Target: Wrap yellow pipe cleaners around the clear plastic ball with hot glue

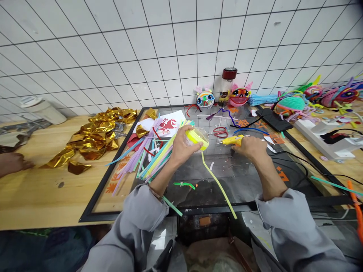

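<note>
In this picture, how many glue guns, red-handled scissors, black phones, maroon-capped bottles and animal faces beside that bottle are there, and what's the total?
Glue gun in right hand: 1
Red-handled scissors: 1 pair
Black phone: 1
Maroon-capped bottle: 1
Animal faces: 2
Total: 6

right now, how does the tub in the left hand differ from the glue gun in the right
The tub is round and partly clear, while the glue gun is slim and yellow. A yellow strand hangs from the tub, none from the glue gun. Both are held and show yellow.
</note>
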`<state>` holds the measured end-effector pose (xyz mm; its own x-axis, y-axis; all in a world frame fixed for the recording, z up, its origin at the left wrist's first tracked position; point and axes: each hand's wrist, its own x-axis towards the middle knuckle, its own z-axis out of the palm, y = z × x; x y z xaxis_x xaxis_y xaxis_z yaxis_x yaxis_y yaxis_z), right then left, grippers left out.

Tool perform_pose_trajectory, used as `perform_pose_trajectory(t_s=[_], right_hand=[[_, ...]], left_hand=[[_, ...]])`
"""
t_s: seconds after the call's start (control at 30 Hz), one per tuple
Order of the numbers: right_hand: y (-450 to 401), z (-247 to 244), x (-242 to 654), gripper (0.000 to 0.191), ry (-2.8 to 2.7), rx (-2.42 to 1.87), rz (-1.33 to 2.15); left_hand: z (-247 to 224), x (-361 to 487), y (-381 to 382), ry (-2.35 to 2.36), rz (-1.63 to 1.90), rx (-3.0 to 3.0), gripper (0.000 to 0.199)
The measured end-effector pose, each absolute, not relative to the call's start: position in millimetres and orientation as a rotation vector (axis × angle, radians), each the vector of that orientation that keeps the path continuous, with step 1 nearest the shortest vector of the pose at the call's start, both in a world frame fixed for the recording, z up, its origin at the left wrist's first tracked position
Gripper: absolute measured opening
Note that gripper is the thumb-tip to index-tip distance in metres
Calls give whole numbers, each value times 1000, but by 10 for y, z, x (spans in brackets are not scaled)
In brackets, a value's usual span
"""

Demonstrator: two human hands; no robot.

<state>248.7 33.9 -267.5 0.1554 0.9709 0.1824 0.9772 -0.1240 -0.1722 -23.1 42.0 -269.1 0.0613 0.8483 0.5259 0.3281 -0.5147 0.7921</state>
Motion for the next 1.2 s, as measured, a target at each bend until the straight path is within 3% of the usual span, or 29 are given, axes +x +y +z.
perform_pose_trajectory(t_s=[0.1,0.2,0.57,0.77,1.2], right_hand=[[364,-2554,2371,40,-1783,-2540,61],[364,-2443,2310,41,-1733,-2540,104],[290,-2536,2159,29,-1515,-1372,-495],[239,-2557,2052,26,-1535,-1195,-744],[198,-2551,2019,27,-1585,-1103,-855]], left_hand=[[-2680,-220,402,1178,1449,1916,51],[-2660,-213,384,1179,1436,1936,51],[-2636,-208,381,1135,1246,1975,53],[-2624,-260,410,1098,1146,1970,56],[-2528,-363,434,1032,995,1990,59]])
